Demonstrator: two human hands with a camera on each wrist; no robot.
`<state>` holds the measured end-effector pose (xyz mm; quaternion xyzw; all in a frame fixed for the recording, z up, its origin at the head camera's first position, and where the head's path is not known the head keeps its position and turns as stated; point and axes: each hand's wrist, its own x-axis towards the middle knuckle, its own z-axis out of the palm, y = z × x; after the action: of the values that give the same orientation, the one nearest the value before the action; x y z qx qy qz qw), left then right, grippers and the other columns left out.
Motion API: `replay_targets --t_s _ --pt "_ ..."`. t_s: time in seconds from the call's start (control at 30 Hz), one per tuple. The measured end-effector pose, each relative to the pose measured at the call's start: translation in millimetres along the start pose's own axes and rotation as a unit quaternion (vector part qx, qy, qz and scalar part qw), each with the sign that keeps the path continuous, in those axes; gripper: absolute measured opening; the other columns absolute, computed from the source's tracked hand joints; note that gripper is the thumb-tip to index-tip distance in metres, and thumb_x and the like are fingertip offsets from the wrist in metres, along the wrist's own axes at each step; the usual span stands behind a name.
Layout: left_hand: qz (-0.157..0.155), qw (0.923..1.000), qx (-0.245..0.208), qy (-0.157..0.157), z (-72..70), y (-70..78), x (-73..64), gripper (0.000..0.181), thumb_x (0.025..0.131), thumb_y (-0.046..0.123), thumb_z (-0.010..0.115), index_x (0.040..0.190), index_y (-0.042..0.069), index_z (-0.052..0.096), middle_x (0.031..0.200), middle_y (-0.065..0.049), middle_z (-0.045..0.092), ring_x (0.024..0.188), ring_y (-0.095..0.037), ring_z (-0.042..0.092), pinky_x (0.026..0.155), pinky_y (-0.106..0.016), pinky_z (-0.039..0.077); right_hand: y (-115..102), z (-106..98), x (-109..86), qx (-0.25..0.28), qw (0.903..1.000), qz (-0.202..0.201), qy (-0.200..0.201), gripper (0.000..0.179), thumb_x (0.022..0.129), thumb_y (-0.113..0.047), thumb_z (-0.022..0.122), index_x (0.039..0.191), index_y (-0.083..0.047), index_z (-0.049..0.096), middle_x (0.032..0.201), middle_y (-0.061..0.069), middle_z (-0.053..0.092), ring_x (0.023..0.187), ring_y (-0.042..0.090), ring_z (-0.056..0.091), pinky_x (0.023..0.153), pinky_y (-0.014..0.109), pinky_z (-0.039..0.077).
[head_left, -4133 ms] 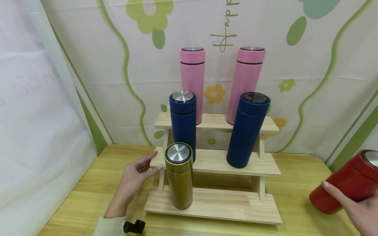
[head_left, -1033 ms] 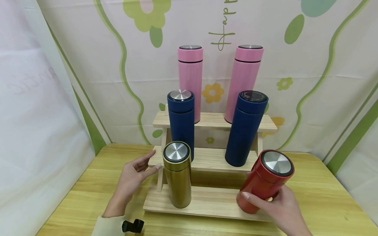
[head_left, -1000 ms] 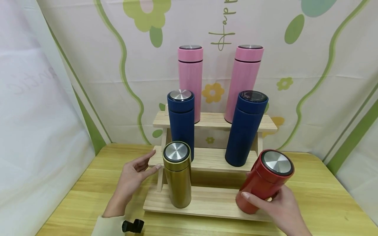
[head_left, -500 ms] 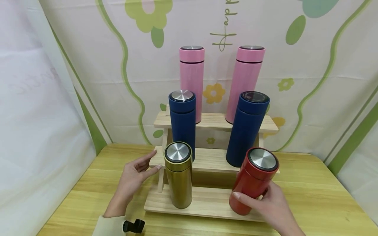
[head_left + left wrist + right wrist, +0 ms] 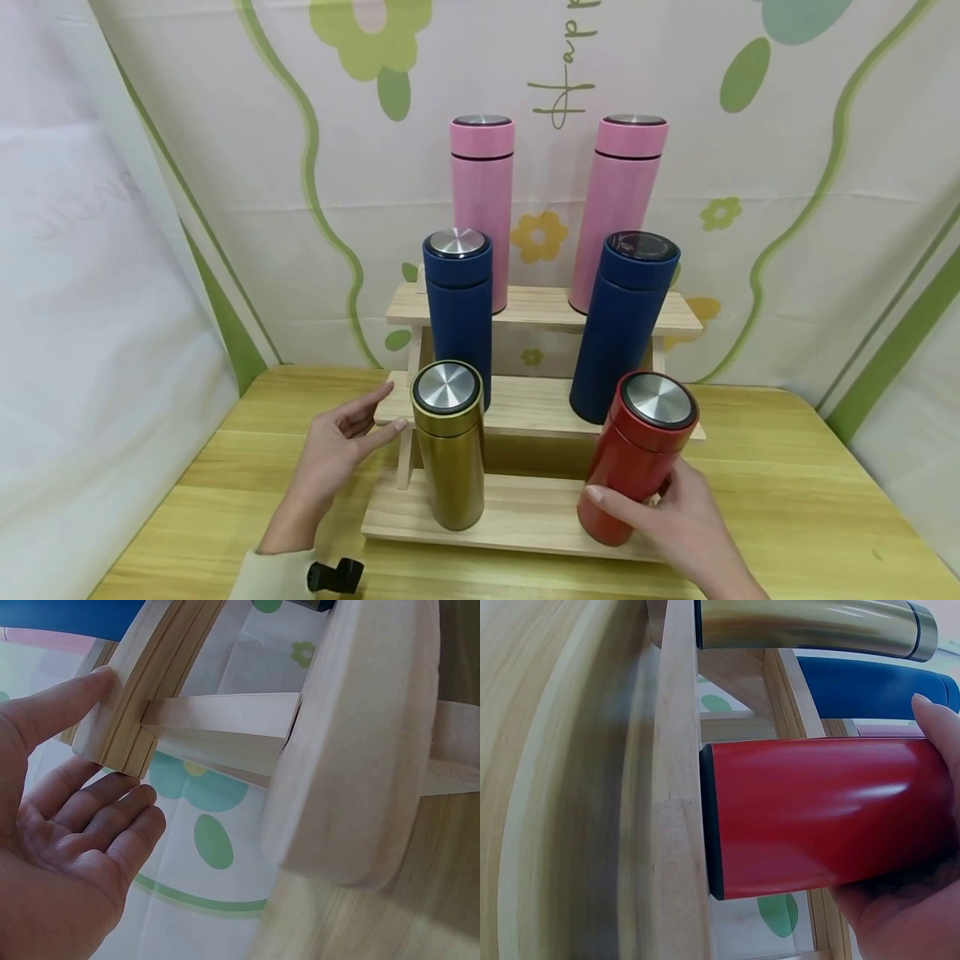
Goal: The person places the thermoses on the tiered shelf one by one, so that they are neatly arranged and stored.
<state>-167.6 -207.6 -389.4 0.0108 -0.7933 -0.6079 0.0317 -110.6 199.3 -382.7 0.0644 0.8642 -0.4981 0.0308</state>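
My right hand [image 5: 678, 521] grips a red thermos bottle [image 5: 639, 454] from its right side, thumb across the front. In the right wrist view the bottle's dark base meets the bottom board [image 5: 676, 780] of a three-tier wooden display stand [image 5: 528, 508]. My left hand [image 5: 333, 450] holds the left end of the stand's middle shelf; in the left wrist view its thumb [image 5: 71, 705] touches the board and the other fingers curl just below. A gold thermos [image 5: 450, 458] stands upright on the bottom tier's left, opposite the red one.
Two blue thermoses [image 5: 459, 317] stand on the middle shelf, the right one partly behind the red bottle. Two pink thermoses [image 5: 480, 200] occupy the top shelf. The stand is on a wood-grain table [image 5: 810, 500], with a flower-print cloth [image 5: 675, 50] hanging behind.
My right hand has brought the red thermos from the far right onto the bottom tier, then shifted it slightly left and more upright. My left hand has stayed at the shelf end.
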Motion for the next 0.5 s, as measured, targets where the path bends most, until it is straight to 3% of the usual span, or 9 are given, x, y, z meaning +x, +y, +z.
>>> replay_targets --t_s 0.5 --pt "-0.001 0.9999 0.001 -0.011 1.2 0.0 2.9 0.065 0.091 0.032 0.089 0.151 0.023 0.064 0.161 -0.002 0.057 0.155 -0.028 0.047 0.126 -0.039 0.041 1.0 -5.7 -1.5 -0.02 0.9997 -0.014 0.009 0.079 0.083 -0.045 0.094 0.146 -0.016 0.056 0.138 0.008 0.072 0.117 0.022 0.068 0.09 0.033 0.059"
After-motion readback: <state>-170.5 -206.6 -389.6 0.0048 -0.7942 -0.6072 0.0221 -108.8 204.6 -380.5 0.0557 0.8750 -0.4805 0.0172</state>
